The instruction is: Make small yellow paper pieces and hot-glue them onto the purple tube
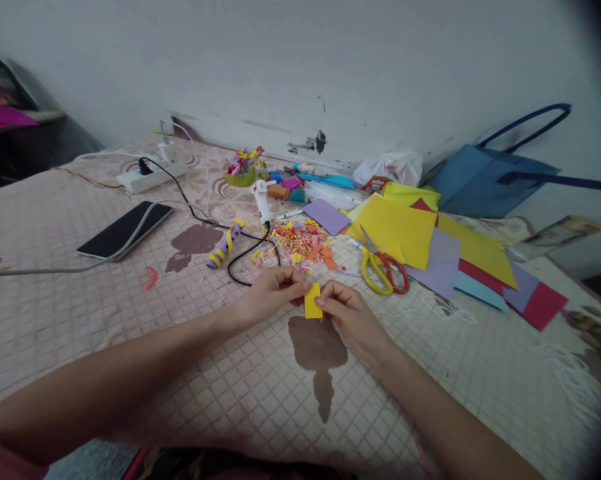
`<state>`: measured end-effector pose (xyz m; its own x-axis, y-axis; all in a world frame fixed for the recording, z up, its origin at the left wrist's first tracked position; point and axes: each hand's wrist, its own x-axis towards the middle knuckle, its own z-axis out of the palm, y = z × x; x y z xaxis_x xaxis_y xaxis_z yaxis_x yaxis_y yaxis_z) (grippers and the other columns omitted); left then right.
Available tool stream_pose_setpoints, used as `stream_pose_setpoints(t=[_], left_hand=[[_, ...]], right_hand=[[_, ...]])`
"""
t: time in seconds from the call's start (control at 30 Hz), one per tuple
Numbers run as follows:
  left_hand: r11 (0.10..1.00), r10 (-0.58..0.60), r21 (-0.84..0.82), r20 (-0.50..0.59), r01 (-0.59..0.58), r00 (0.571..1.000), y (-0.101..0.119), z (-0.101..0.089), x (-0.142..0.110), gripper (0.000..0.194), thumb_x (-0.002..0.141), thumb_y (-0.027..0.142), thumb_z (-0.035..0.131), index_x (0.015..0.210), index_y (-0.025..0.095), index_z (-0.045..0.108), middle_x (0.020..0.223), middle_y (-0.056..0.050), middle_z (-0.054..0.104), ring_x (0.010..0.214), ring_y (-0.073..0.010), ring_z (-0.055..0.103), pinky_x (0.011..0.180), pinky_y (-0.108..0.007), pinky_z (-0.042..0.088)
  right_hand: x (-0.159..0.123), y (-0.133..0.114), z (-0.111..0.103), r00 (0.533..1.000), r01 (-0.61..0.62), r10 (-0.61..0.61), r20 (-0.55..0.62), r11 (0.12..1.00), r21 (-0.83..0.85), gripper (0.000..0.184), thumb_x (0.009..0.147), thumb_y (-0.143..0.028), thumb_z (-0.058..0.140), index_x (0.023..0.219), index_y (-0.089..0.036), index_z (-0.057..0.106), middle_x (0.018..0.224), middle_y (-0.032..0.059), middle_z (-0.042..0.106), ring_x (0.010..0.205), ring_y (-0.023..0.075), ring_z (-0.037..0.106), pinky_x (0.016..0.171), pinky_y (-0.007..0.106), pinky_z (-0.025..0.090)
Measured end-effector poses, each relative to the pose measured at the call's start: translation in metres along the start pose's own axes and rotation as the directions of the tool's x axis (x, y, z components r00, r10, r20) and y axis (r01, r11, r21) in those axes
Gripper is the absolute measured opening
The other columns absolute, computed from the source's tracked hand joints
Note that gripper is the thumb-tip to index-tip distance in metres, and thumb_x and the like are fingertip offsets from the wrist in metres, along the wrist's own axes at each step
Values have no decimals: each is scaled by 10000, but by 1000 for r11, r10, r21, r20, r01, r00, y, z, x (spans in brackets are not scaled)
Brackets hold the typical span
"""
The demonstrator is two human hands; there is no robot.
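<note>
A small yellow paper piece is held upright between my two hands, over the patterned cloth. My left hand pinches its upper left edge, fingers closed. On the other side, my right hand grips its right edge between thumb and fingers. Just beyond the hands lies a heap of tiny coloured paper scraps. Scissors with one yellow and one red handle rest to the right of it. A purple roll wrapped with a yellow strip lies to the left.
A white glue gun stands behind the scraps, its black cord looping forward. Coloured sheets spread to the right, near a blue bag. At left are a phone, a cable and a power strip. White string lies far right.
</note>
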<state>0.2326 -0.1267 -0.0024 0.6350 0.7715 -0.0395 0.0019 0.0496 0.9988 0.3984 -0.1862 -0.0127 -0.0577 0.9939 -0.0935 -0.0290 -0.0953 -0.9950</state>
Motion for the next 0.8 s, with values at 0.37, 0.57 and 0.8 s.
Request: stream_pose_setpoints(t=[0.37, 0.57, 0.8], left_hand=[[860, -354, -342, 134, 378, 926, 2, -2, 1, 401, 809, 506, 557, 899, 117, 595, 785, -84, 684, 624, -121, 629, 586, -238, 480], [838, -316, -461, 25, 291, 949, 1, -1, 1, 256, 702, 139, 713, 916, 132, 572, 783, -15, 660, 651, -82, 624, 639, -210, 489], [992, -9, -127, -85, -2, 996, 0, -1, -1, 319, 699, 195, 699, 952, 117, 521, 596, 48, 576, 545, -77, 557, 555, -203, 447]], right_hand=[[-4, -12, -14, 730, 571, -664, 163, 462, -678, 155, 840, -141, 540, 833, -257, 643, 836, 42, 634, 823, 208, 548, 768, 381, 428], [-3, -9, -13, 704, 614, -671, 233, 410, -674, 210, 842, -134, 558, 976, -275, 638, 943, 47, 652, 904, 210, 563, 822, 386, 442], [-1, -7, -5, 976, 213, -217, 16, 939, -270, 197, 886, -373, 511, 829, -204, 595, 731, 8, 585, 652, 132, 547, 591, 260, 442]])
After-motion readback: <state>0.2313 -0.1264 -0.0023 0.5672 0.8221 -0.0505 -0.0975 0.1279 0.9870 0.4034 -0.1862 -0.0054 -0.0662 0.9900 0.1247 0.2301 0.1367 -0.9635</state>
